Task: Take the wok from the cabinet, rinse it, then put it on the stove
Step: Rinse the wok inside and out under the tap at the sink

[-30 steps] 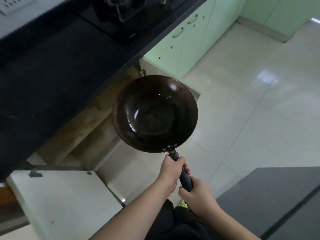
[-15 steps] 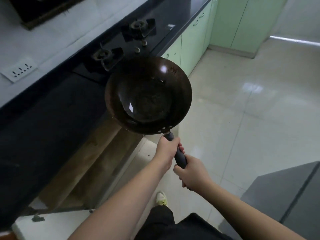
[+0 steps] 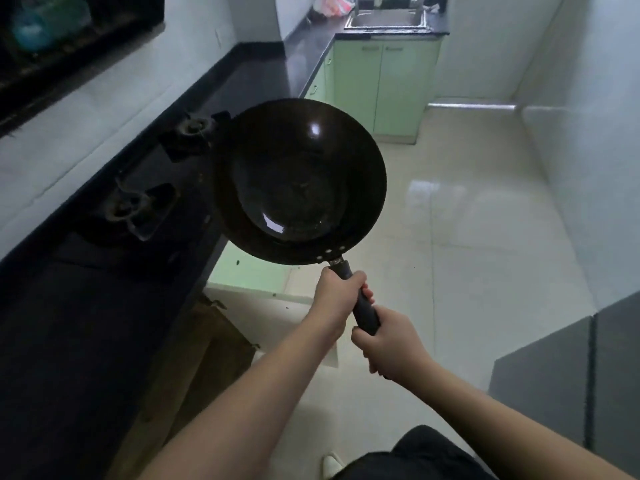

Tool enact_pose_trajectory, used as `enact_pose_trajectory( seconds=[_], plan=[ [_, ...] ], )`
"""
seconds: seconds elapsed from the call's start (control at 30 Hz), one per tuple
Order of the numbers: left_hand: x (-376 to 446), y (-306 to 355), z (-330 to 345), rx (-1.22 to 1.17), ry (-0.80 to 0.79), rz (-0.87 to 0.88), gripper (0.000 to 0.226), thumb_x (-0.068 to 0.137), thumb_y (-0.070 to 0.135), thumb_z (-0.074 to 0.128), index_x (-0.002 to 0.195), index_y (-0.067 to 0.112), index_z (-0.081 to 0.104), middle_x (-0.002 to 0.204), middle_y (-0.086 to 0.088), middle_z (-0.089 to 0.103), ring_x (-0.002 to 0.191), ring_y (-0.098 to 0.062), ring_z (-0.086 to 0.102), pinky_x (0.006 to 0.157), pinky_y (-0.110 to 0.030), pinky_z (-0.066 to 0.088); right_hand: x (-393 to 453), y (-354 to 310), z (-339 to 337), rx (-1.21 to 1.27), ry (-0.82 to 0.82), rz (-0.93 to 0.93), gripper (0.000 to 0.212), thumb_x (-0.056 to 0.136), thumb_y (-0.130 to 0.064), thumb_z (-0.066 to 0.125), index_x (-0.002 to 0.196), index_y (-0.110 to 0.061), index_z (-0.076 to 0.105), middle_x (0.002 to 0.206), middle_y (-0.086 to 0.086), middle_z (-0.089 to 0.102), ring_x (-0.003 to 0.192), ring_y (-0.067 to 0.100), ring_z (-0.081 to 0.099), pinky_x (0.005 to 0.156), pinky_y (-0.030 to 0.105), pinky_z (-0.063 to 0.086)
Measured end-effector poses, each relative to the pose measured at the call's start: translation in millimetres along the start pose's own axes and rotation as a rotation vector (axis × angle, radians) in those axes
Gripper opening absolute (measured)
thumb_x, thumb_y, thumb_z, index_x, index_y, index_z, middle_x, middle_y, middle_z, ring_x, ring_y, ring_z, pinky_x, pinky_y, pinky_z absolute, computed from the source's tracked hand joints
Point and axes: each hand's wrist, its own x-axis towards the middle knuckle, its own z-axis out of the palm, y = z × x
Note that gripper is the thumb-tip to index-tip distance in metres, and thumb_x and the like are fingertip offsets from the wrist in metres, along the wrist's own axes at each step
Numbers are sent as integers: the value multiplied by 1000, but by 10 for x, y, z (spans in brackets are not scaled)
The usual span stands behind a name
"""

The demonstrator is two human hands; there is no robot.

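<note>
while both hands (image 3: 360,317) grip it, wok (image 3: 300,181) overhangs counter edge (image 3: 211,251).

A dark round wok (image 3: 299,181) is held aloft by its black handle, bowl facing up.

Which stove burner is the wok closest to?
The far burner, up near the wok rim and almost touching it. The near burner sits clear of it, further left.
</note>
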Motion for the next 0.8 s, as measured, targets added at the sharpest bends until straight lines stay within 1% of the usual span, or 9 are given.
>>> enact_pose_trajectory(
  seconds=[0.13,0.27,0.4,0.5,0.63,0.8],
  plan=[
    [344,203,288,24,-86,15,11,87,6,55,97,1,52,58,-6,56,46,-15,57,52,-26,52,288,-31,-241,20,98,23,6,81,-7,57,81,-2,53,55,6,57,36,18,54,35,24,38],
    [684,371,633,62,-150,-9,15,89,7,52,102,1,51,63,-8,57,47,-14,57,54,-27,52,613,19,-510,33,178,27,10,81,-7,58,82,2,53,57,9,58,36,18,55,35,27,41],
    [1129,543,1033,116,-175,-21,21,90,7,52,110,0,50,69,-9,58,50,-14,59,54,-28,52,1054,81,-838,72,216,41,10,81,-7,58,81,1,53,58,11,59,36,18,55,35,27,42],
    [1515,717,1375,155,-172,-16,17,88,7,52,104,2,51,68,-10,57,50,-16,58,53,-29,51,1455,99,-1146,127,227,70,9,81,-8,56,75,-5,50,56,8,56,37,20,55,35,24,38],
    [1969,993,1838,209,-161,4,6,86,6,50,92,3,50,61,-8,55,46,-15,54,52,-29,50,1965,76,-1585,188,218,101,9,81,-9,56,75,-7,49,57,9,56,37,19,55,36,24,38],
    [2494,1281,2242,264,-101,25,7,86,8,52,91,3,51,59,-6,57,48,-16,56,55,-30,51,2540,13,-2010,266,182,92,6,82,-10,54,78,-8,49,59,10,56,38,20,55,37,26,39]
  ],
)
